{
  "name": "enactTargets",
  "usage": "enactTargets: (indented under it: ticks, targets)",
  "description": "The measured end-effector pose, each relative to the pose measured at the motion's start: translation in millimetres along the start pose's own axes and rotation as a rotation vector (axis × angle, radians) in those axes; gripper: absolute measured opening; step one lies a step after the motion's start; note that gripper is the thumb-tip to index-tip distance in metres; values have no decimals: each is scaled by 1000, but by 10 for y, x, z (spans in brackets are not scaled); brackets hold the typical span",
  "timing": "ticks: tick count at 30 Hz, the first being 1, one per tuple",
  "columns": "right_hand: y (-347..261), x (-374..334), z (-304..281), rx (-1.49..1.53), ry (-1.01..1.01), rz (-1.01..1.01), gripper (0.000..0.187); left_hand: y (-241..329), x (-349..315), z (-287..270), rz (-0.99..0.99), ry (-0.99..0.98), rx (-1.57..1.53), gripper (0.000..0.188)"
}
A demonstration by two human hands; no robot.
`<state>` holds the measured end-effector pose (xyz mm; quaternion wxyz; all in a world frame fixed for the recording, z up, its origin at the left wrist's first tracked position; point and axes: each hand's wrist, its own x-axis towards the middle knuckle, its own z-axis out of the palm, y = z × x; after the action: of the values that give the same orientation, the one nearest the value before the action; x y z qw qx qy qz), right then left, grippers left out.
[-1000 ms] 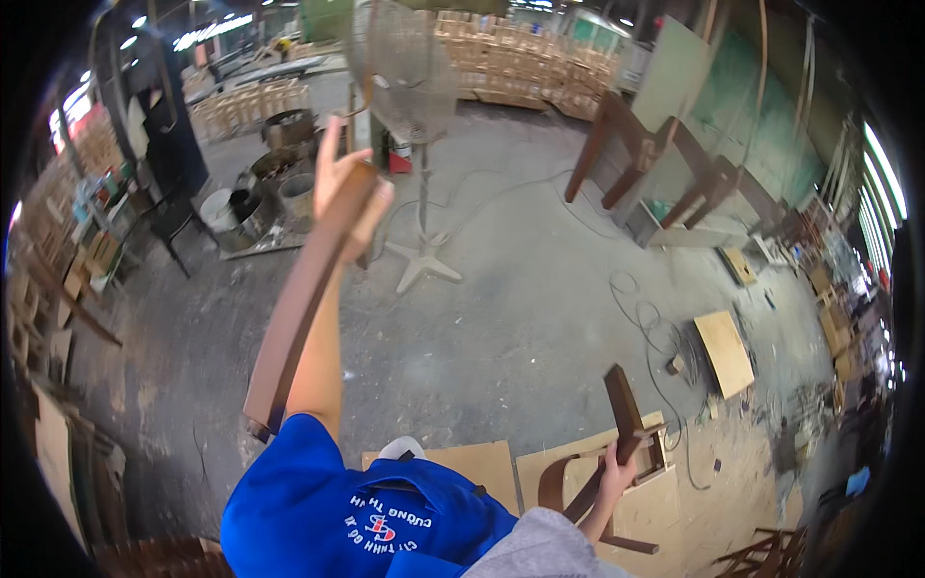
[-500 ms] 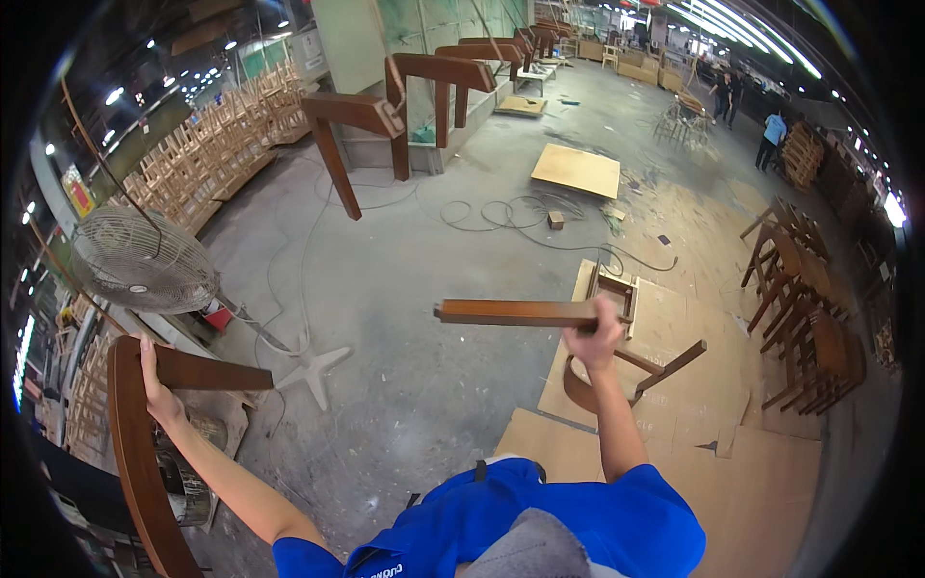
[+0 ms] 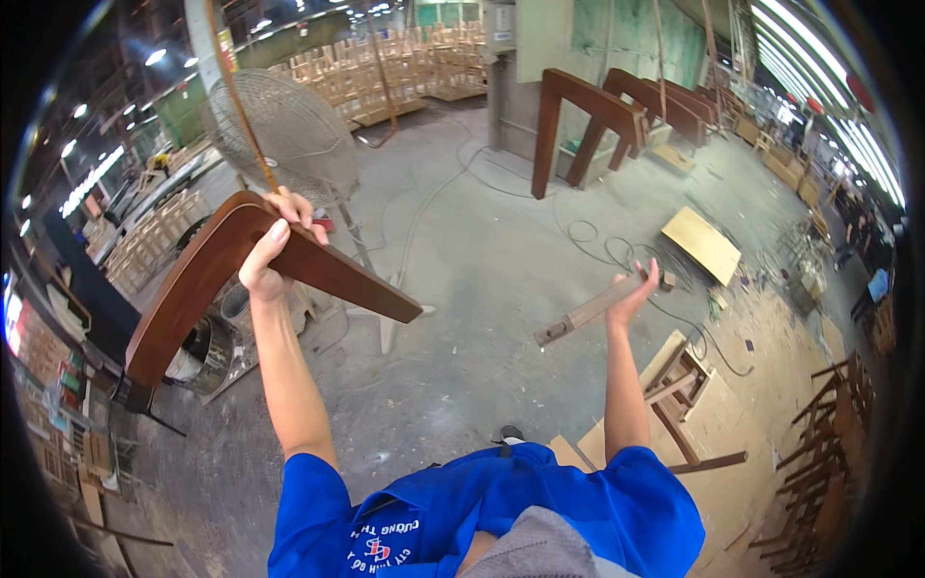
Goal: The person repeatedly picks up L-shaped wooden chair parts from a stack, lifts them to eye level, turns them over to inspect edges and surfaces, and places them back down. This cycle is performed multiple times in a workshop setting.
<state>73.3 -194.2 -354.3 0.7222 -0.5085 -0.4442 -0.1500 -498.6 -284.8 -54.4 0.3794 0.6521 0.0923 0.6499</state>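
Note:
My left hand (image 3: pixel 275 252) is closed around the bend of a dark brown, L-shaped wooden chair frame part (image 3: pixel 198 284), held up on the left. One arm of the part slants down to the right, the other down to the left. A thin hanging rod (image 3: pixel 234 101) runs down to the hand; whether it touches the part is hidden. On the right, my right hand (image 3: pixel 628 301) grips a brown wooden bar (image 3: pixel 581 316). Small holes show at its near end, and its far end pokes out past my fingers.
Similar brown frame parts (image 3: pixel 583 106) hang in a row ahead. A caged fan (image 3: pixel 284 135) stands behind the left part, buckets (image 3: pixel 207 361) below it. Cable loops and a plywood sheet (image 3: pixel 701 246) lie on the floor. Brown chairs (image 3: pixel 819 462) stand right, beyond cardboard (image 3: pixel 718 491).
My view has swung left. The left hand has risen with the frame part, toward the hanging rod. The bar in my right hand has tilted, its near end now lower.

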Motion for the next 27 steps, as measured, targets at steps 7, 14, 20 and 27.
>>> enactTargets:
  ticks: [7,14,20,27]
  targets:
    - [-804,19,1769,715,-248,288,79,235,-128,118,28,-63,-159,29]
    - [-1907,411,3263,963,-604,115,78,445,-216,160,-10,-152,-380,29]
    - [-3012,997,4269,1250,-524,-94,64,534,-303,242,-8,-182,-463,31]
    - [-3956,1354,4747,1224,-300,-478,64,581,-307,322,12,-197,-452,30]
